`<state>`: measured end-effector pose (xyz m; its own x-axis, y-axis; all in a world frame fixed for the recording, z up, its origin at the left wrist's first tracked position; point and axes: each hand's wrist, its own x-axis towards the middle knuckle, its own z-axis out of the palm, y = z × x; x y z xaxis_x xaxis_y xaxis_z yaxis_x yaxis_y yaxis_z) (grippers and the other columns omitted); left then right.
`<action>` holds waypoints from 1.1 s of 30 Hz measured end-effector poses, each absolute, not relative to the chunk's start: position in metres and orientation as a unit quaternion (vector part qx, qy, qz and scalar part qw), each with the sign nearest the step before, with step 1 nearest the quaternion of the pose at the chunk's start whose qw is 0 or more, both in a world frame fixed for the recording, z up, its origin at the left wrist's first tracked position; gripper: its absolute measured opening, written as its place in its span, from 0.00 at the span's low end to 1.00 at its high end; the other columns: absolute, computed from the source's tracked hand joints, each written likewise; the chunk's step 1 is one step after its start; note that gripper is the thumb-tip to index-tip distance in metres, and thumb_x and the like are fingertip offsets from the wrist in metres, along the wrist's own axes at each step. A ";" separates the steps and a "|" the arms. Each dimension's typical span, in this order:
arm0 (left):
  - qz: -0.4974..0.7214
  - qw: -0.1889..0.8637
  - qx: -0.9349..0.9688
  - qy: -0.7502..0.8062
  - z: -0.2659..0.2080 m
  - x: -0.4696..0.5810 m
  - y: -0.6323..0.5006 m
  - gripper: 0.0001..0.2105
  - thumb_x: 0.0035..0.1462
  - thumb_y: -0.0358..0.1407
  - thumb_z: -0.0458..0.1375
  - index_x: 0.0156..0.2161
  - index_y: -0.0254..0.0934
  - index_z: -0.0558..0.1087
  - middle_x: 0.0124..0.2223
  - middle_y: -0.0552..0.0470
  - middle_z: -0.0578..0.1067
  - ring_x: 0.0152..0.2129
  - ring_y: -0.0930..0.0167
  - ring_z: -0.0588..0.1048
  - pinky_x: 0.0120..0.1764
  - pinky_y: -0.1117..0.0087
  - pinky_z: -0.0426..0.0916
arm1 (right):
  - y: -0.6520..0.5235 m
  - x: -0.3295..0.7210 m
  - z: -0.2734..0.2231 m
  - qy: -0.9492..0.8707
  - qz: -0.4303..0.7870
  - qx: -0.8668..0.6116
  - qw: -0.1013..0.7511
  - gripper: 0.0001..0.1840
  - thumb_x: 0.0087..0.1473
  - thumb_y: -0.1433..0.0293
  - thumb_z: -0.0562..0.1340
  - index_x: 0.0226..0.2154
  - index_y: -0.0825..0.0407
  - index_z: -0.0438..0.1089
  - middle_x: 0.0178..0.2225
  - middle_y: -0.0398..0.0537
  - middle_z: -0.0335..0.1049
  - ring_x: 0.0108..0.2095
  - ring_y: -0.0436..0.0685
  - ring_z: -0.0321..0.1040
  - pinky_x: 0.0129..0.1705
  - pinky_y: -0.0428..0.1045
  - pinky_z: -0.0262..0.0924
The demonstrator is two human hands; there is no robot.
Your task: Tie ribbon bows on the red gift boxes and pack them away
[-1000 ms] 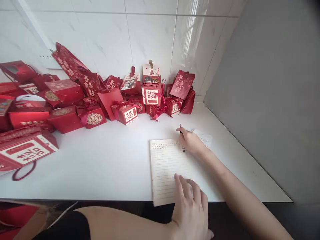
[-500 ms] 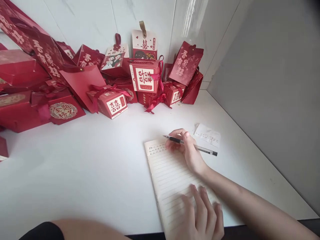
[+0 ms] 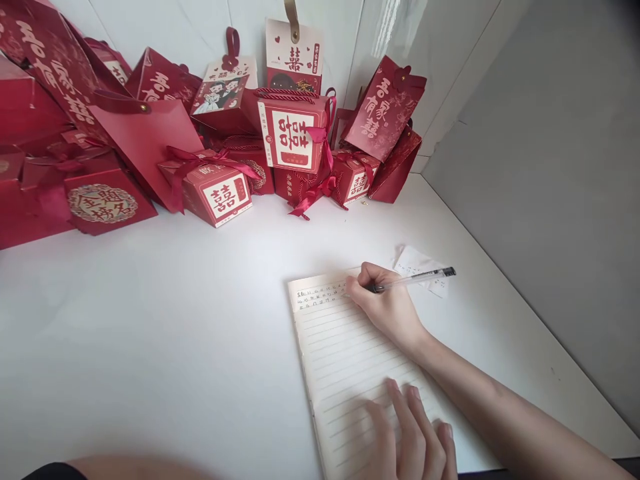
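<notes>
A lined notebook (image 3: 340, 360) lies on the white table, with a few rows of small handwritten figures at its top. My right hand (image 3: 390, 303) grips a clear pen with a black cap end (image 3: 420, 277) in a writing hold, resting on the upper right of the page. The pen's tip is hidden behind my fingers. Lower on the page, my left hand (image 3: 413, 437) lies with its fingers spread, touching the paper. Partly covered by my right hand and the pen, a small white slip (image 3: 413, 260) with written marks sits beyond the notebook's top right corner.
Along the tiled wall stand several red gift boxes with ribbons, such as a ribboned box (image 3: 215, 190), a stacked box (image 3: 295, 137) and a tilted box (image 3: 385, 110). A grey wall (image 3: 550, 167) borders the white table (image 3: 175, 333) on the right.
My right hand has turned over and closed round the pen in a writing hold; the pen's tip, earlier pointing left in the air, is down toward the page. The view has shifted slightly.
</notes>
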<state>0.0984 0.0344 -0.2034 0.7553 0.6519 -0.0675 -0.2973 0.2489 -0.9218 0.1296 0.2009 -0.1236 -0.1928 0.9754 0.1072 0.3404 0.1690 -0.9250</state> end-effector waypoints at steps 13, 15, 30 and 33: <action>0.238 0.691 -0.632 -0.259 -0.193 0.091 0.040 0.10 0.52 0.26 0.57 0.41 0.35 0.69 0.47 0.50 0.77 0.43 0.64 0.76 0.31 0.69 0.77 | 0.200 0.131 -0.125 -0.692 0.382 -0.499 0.355 0.16 0.45 0.68 0.57 0.16 0.50 0.48 0.15 0.35 0.47 0.19 0.46 0.43 0.20 0.44 0.40; 0.210 0.662 -0.661 -0.285 -0.191 0.090 0.041 0.12 0.52 0.28 0.57 0.43 0.36 0.68 0.46 0.50 0.77 0.44 0.62 0.76 0.32 0.66 0.77 | 0.201 0.130 -0.125 -0.689 0.385 -0.499 0.359 0.16 0.45 0.68 0.57 0.16 0.50 0.48 0.15 0.35 0.46 0.19 0.46 0.42 0.20 0.44 0.40; 0.446 0.843 -0.282 -0.108 -0.202 0.098 0.036 0.17 0.45 0.18 0.60 0.42 0.34 0.72 0.50 0.51 0.74 0.47 0.65 0.74 0.22 0.76 0.74 | 0.199 0.129 -0.122 -0.675 0.394 -0.498 0.376 0.18 0.47 0.67 0.58 0.16 0.50 0.47 0.15 0.35 0.45 0.19 0.46 0.41 0.20 0.44 0.39; 0.480 0.864 -0.153 -0.002 -0.200 0.097 0.036 0.16 0.47 0.20 0.60 0.41 0.35 0.73 0.51 0.55 0.73 0.52 0.64 0.70 0.22 0.73 0.74 | 0.199 0.129 -0.123 -0.677 0.395 -0.503 0.365 0.18 0.47 0.67 0.58 0.16 0.50 0.48 0.15 0.35 0.46 0.19 0.45 0.41 0.20 0.44 0.39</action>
<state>0.0973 0.0357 -0.2001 0.5391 0.8298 -0.1440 -0.8287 0.4922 -0.2664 0.1293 0.1991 -0.1230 -0.2286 0.9687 0.0962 0.3923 0.1821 -0.9016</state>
